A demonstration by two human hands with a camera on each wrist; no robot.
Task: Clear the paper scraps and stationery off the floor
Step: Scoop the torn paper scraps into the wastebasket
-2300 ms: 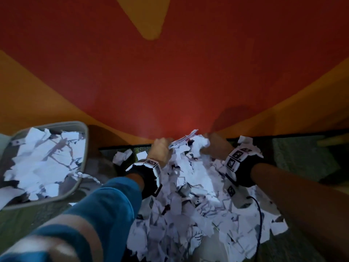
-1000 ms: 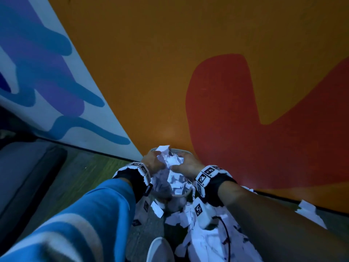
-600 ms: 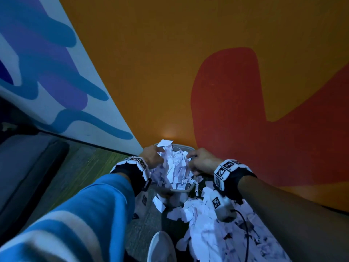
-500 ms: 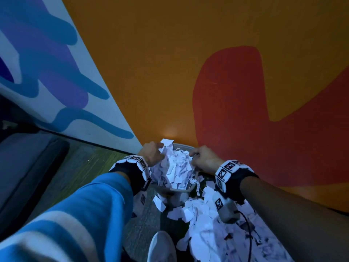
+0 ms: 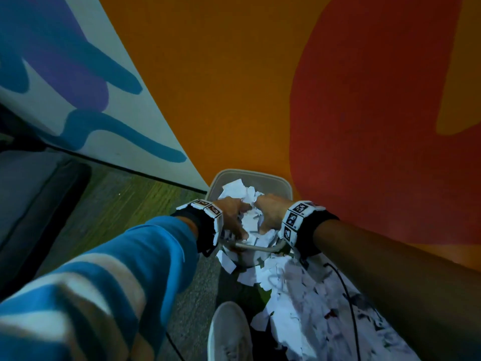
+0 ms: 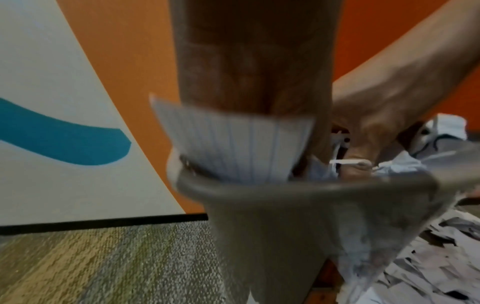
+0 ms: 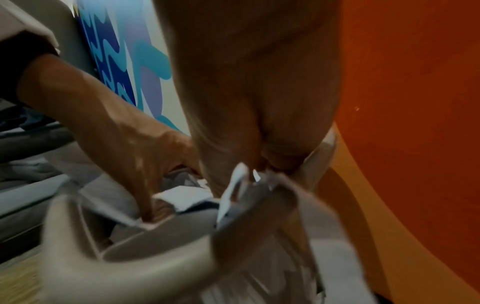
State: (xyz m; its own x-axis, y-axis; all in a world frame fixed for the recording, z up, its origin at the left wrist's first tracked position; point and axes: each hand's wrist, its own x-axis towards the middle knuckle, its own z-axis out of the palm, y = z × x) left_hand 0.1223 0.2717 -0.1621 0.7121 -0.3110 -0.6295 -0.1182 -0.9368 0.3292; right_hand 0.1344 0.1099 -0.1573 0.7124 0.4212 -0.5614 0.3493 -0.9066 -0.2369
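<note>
In the bin [image 5: 283, 185] by the wall, both hands are now lower vs. 0.5 s ago. Left hand [image 5: 230, 217] & right hand [image 5: 270, 213] press straight-fingered on paper scraps [image 5: 248, 198], gripping nothing. More scraps on the floor [image 5: 125, 201].

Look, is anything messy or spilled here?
Yes. Torn white paper scraps lie spilled in a heap across the floor beside the grey plastic bin. A few hang over its near rim, while both hands push more inside.
</note>
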